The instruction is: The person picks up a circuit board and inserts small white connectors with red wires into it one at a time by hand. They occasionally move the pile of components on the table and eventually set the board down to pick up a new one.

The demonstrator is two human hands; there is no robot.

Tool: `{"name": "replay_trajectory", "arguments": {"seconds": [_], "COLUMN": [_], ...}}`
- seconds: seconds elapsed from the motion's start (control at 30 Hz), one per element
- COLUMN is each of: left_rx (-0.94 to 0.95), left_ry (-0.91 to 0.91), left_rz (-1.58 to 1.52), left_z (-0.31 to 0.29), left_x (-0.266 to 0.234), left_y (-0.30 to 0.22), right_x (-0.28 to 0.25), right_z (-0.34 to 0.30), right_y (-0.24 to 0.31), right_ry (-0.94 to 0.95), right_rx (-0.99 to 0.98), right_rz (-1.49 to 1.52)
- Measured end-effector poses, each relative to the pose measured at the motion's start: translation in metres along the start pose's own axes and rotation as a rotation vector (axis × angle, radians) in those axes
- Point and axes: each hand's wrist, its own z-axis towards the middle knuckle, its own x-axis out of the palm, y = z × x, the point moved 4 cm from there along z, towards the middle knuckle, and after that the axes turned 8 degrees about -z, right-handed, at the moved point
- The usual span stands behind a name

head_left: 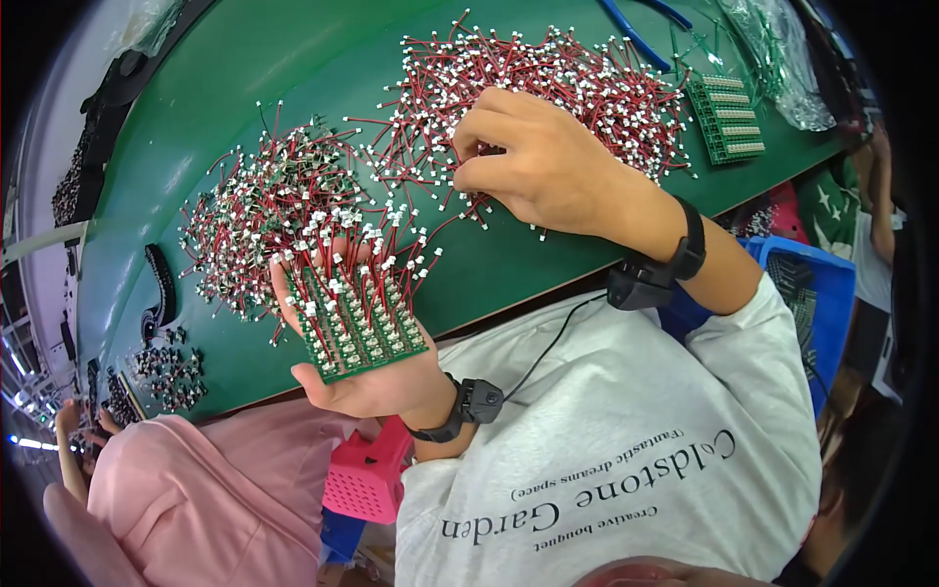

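My left hand (pixel 367 389) holds a green circuit board panel (pixel 377 338) from below, thumb along its near edge. Rows of small white sockets cover the panel, and short red wires with white plugs stand up from its far part. Over a large heap of red wire leads with white connectors (pixel 577 88) is my right hand (pixel 533 161), its fingers curled and thumb drawn in toward the forefinger at the heap's near edge. Whatever lies between those fingertips is hidden or too small to make out. Each wrist wears a black strap with a small device.
A second heap, of wired small boards (pixel 264 205), lies left on the green table (pixel 333 59). Another socketed panel (pixel 726 117), blue-handled pliers (pixel 636 37) and clear plastic bags (pixel 797 78) are at far right. Beside me stand a blue bin (pixel 822 313), a pink basket (pixel 364 479) and a pink-clothed person (pixel 205 489).
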Motion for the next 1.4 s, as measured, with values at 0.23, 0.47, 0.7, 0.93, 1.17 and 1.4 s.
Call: {"name": "replay_trajectory", "arguments": {"seconds": [0.23, 0.47, 0.7, 0.93, 1.17, 1.4], "left_rx": [-0.007, -0.029, -0.019, -0.021, -0.043, -0.055], "left_ry": [-0.026, 0.030, -0.005, -0.023, -0.014, -0.032], "left_rz": [0.018, -0.043, -0.021, 0.022, 0.022, 0.027], "left_z": [0.000, 0.000, -0.001, 0.001, 0.006, 0.005], "left_x": [0.001, 0.001, 0.002, 0.001, 0.010, 0.025], "left_y": [0.002, 0.005, 0.005, 0.009, 0.024, 0.034], "right_x": [0.009, 0.010, -0.007, -0.014, -0.027, -0.025], "right_z": [0.003, 0.003, 0.013, 0.014, 0.021, 0.021], "right_y": [0.000, 0.001, -0.002, 0.000, 0.012, 0.064], "right_ry": [0.005, 0.057, -0.131, -0.108, -0.187, -0.193], "right_rx": [-0.062, -0.049, 0.000, 0.222, 0.183, -0.032], "right_rz": [0.049, 0.030, 0.364, 0.591, 0.481, 0.465]}}
